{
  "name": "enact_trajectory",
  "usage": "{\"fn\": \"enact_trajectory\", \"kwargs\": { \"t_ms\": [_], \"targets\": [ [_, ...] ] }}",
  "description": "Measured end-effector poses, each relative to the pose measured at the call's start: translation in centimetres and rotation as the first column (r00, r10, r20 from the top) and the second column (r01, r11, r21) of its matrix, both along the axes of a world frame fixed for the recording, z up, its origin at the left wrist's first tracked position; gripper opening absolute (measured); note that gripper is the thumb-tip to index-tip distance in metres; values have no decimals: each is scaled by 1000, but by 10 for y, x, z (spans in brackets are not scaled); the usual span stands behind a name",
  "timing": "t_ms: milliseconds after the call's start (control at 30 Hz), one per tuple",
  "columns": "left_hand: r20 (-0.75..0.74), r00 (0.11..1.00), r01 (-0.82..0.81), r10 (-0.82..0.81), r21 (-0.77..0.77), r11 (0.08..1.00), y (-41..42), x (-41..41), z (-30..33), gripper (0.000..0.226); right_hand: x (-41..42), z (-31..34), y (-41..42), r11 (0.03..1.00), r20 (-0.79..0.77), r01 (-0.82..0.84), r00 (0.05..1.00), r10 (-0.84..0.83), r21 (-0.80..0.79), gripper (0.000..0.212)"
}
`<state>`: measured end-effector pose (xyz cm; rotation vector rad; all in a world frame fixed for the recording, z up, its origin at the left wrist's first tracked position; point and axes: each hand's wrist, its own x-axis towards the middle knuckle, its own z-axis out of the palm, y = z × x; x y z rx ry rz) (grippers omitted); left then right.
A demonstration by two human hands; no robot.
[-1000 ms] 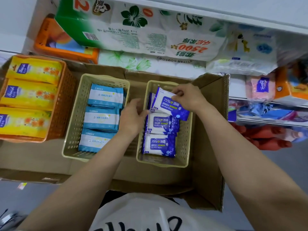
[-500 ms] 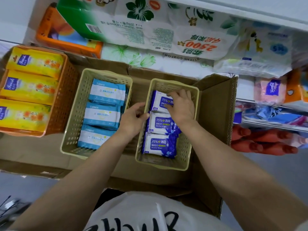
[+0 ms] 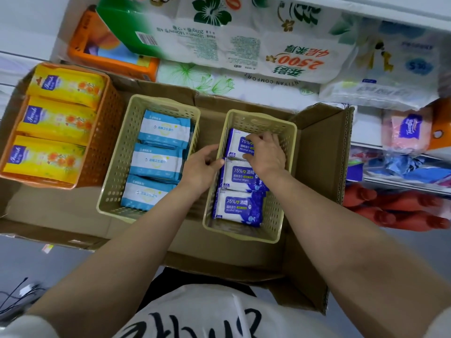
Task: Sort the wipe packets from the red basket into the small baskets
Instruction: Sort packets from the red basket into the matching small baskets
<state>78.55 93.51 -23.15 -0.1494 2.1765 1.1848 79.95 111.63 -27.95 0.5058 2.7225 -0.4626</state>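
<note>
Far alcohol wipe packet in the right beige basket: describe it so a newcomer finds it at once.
Start at the open cardboard box and take the right beige basket of the two inside. Three blue-and-white packets lie in a row there; the far packet is the one nearest the shelf. Unlike the middle packet and near packet, it sits under the right hand.
</note>
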Motion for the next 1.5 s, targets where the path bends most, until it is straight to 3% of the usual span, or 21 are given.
{"fn": "enact_trajectory", "kwargs": {
  "t_ms": [300,433,567,733,900,1200,1367,1500],
  "targets": [
    [-68,997,37,-42,-71,997,-13,-2,28,51,2,41,2,998,55,30,998,-27,-47,55],
    [-194,976,79,-98,-106,991,-45,-10,59,46,3,83,-8,1000,65,-16,998,16,10,48],
    [-355,916,140,-188,-159,977,-114,-19,97,43,4,139,-49,998,-62,-40,997,43,55,46],
    [-625,749,72,-220,-254,965,-254,-21,145,44,10,207,-149,987,-286,-123,947,147,101,43],
    [-756,632,-94,-170,-292,952,-424,-8,183,47,28,239,-284,972,-478,-195,846,234,131,41],
    [-791,603,-307,-103,-349,885,-641,5,192,44,-3,249,-500,919,-529,-390,769,361,60,40],
    [-793,592,-322,-145,-398,859,-711,-32,185,41,-68,251,-584,866,-561,-498,704,435,45,40],
    [-785,587,-352,-200,-470,809,-768,-90,185,43,-140,247,-647,853,-636,-522,661,397,-10,36]
  ]
}}
